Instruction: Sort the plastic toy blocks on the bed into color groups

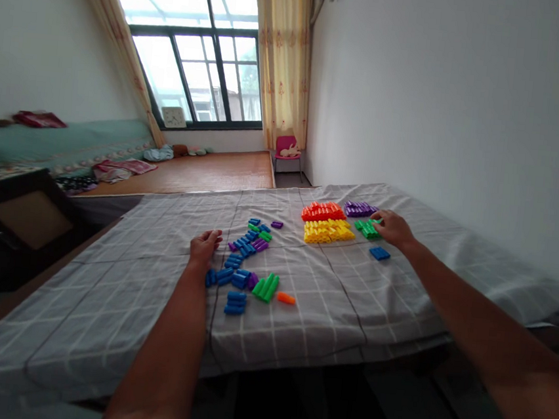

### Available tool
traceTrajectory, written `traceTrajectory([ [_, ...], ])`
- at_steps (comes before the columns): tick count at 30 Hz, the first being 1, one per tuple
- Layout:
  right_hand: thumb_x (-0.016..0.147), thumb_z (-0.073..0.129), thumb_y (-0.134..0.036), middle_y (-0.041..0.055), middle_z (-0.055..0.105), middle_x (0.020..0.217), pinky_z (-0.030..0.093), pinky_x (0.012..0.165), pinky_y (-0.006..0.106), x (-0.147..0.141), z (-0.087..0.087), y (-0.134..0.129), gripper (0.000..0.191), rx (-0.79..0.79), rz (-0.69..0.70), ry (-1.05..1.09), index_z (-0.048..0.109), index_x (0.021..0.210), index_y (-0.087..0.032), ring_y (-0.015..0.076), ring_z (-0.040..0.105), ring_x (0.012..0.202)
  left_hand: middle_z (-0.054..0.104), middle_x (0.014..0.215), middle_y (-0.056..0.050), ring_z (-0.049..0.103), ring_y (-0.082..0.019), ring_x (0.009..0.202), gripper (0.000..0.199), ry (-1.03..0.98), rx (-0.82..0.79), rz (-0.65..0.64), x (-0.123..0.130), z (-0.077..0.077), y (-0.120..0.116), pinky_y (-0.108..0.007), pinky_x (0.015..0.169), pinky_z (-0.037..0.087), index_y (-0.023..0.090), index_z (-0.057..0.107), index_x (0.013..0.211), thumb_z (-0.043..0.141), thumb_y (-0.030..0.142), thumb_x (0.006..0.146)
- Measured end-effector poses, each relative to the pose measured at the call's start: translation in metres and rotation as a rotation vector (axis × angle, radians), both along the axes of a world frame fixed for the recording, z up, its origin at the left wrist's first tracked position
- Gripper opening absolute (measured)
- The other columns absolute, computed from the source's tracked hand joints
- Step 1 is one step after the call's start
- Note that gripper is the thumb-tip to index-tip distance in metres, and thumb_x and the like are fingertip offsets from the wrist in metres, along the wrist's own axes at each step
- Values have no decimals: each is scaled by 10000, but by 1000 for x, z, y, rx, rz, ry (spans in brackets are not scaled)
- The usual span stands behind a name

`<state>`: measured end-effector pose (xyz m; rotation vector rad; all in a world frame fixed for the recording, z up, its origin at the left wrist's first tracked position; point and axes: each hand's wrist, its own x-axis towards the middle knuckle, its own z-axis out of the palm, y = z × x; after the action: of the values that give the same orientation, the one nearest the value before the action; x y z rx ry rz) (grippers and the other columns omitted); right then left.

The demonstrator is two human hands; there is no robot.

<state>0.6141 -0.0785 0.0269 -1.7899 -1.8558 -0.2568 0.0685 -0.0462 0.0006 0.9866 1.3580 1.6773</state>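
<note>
My right hand (pixel 392 228) reaches over a small group of green plastic tubes (pixel 367 229), its fingers closed on a green tube at the group's right end. Just behind lies a purple group (pixel 360 209); a few blue tubes (pixel 379 253) lie nearer to me. To the left, red-orange tubes (pixel 323 211) and yellow tubes (pixel 327 230) form two large stacks. My left hand (pixel 205 247) hovers beside scattered blue tubes (pixel 243 240), fingers drawn together; whatever they hold, if anything, is hidden. Among the scattered ones are purple tubes (pixel 259 244), green tubes (pixel 266 287) and one orange tube (pixel 286 298).
A grey checked cloth (pixel 151 309) with some wrinkles covers the table. A white wall (pixel 442 106) runs along the right. Beyond the table are a low wooden platform (pixel 204 169), a pink chair (pixel 285 145) and a window; a dark cabinet (pixel 25 231) stands at left.
</note>
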Motion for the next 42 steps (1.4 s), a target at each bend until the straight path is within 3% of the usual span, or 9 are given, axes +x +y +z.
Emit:
traceTrajectory([
  [4, 812, 561, -205, 79, 684, 940, 481, 728, 269, -82, 10, 8, 174, 34, 313, 50, 662, 941, -149, 157, 619, 723, 697, 759, -67, 632, -114, 620, 151, -73, 37, 6, 4, 7, -4, -182, 523, 421, 116, 689, 755, 658, 263, 737],
  [9, 859, 555, -213, 52, 698, 912, 472, 718, 242, -201, 4, 19, 170, -106, 609, 63, 677, 972, -174, 143, 629, 742, 673, 731, -49, 622, -75, 600, 266, -543, 79, 25, -6, 18, -2, -147, 510, 428, 128, 660, 738, 499, 280, 885],
  [16, 867, 591, -217, 90, 685, 1076, 453, 837, 249, -293, -11, 51, 213, -247, 550, -34, 668, 1061, -172, 176, 632, 968, 658, 695, -26, 612, -55, 608, 261, -840, 109, 2, -21, 23, -5, -115, 508, 438, 136, 654, 764, 460, 231, 910],
  [22, 799, 667, -334, 42, 725, 894, 464, 697, 237, -283, -2, 52, 418, -400, 426, -81, 622, 1196, -207, 174, 658, 792, 689, 811, -51, 631, -73, 689, 250, -722, 81, 13, -21, 20, -2, -138, 551, 440, 157, 665, 799, 461, 263, 899],
  [24, 818, 636, -412, 29, 717, 735, 458, 654, 240, -267, 8, 49, 277, -507, 394, -157, 708, 997, -214, 172, 652, 701, 697, 853, -60, 637, -84, 718, 248, -668, 71, 4, -20, 19, -2, -148, 555, 438, 164, 670, 817, 465, 281, 893],
  [27, 881, 530, -478, 37, 673, 573, 438, 602, 236, -245, 26, 43, 374, -645, 342, -225, 722, 743, -189, 154, 626, 584, 701, 880, -68, 638, -94, 728, 237, -632, 69, -11, -18, 19, -2, -161, 547, 433, 168, 676, 839, 484, 302, 878],
  [31, 831, 618, -281, 25, 741, 866, 441, 659, 217, -234, 34, 32, 212, -530, 546, -198, 727, 1001, -219, 154, 662, 751, 700, 876, -58, 621, -79, 691, 218, -670, 76, -19, -18, 18, -4, -156, 528, 419, 167, 674, 826, 489, 276, 866],
  [35, 718, 697, -134, 32, 719, 1040, 450, 762, 236, -239, 20, 19, 428, -521, 786, -204, 688, 1133, -237, 180, 649, 904, 697, 822, -45, 606, -75, 652, 200, -697, 70, -44, -22, 17, -6, -149, 506, 411, 167, 671, 796, 496, 249, 849],
  [42, 776, 684, -304, 46, 712, 941, 473, 702, 229, -192, 10, 9, 312, -371, 591, 47, 640, 1058, -178, 154, 649, 801, 680, 745, -22, 599, -80, 620, 185, -622, 40, -58, -25, 20, -9, -151, 492, 415, 178, 659, 749, 493, 225, 817],
])
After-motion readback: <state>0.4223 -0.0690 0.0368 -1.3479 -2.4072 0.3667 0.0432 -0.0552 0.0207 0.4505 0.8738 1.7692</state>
